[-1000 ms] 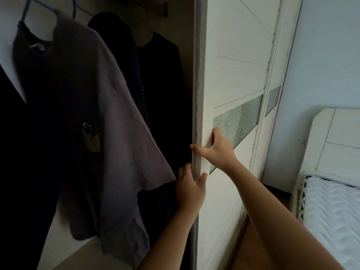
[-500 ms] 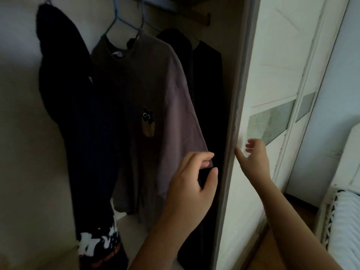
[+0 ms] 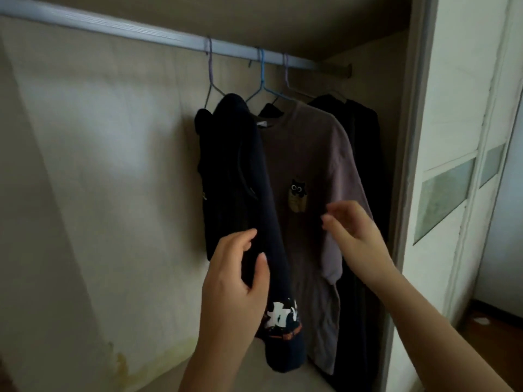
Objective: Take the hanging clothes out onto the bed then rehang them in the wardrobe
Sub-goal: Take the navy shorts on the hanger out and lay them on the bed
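1. Curving into a half-open C, the left hand (image 3: 235,281) sets its thumb and fingers (image 3: 243,239) against the lower part of a navy garment (image 3: 249,171); whether they pinch the cloth cannot be told.
2. To its right, the right hand (image 3: 359,236) hovers with loosely bent, slightly spread fingers, blurred, holding nothing.
3. A wardrobe (image 3: 113,165) holds the clothes on hangers from a rail (image 3: 113,25) high above both hands.
4. A mauve T-shirt (image 3: 311,154) with a cat patch (image 3: 297,195) hangs between the hands, its sleeve just behind the right fingers.
5. Black garments (image 3: 365,142) hang beyond the right hand, beside the sliding door (image 3: 452,108).
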A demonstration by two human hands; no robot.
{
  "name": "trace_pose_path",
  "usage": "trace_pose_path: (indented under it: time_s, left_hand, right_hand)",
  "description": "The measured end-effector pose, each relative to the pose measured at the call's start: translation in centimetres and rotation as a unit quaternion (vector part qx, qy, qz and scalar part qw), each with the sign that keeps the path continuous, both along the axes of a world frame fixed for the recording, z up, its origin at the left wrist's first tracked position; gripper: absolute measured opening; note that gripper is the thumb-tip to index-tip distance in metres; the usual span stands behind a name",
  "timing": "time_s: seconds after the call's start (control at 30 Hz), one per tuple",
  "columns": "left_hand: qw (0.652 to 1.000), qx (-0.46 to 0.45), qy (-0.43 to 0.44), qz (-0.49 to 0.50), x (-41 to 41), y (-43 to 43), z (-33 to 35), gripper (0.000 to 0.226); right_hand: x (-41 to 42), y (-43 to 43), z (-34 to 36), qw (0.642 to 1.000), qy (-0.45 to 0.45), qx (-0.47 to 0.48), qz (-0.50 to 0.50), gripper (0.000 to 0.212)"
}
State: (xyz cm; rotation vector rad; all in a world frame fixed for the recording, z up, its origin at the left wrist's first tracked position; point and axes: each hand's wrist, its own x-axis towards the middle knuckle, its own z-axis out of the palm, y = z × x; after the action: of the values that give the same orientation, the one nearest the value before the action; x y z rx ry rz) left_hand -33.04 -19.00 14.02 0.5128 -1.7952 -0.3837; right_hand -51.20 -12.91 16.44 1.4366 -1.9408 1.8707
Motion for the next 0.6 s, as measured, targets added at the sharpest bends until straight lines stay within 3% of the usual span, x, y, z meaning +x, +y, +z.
trace_pose_path:
  time_s: [0.07,0.27,0.47,0.6]
  left_hand:
    - [1.000,0.016,-0.004,0.023,2.1,-0.8,0.1,0.043]
    - [0.996,0.050,0.000,0.068,6.4,-3.3,-0.1,0.028]
    - [0.993,0.075,0.005,0.095,7.7,-5.2,0.2,0.026]
    - [0.992,0.097,0.009,0.078,7.3,-5.6,0.2,0.027]
  right_hand:
    - [2.6,-1.9,2.2,1.000,0.011,0.010,0.025,0.015]
    - [6.1,-7.3,9.1,0.998,0.067,0.018,-0.007,0.053]
    - [5.3,-12.3,14.1,0.984,0.104,0.110,-0.090,0.056]
    - [5.1,-14.4,15.4,0.973,0.151,0.127,-0.119,0.045]
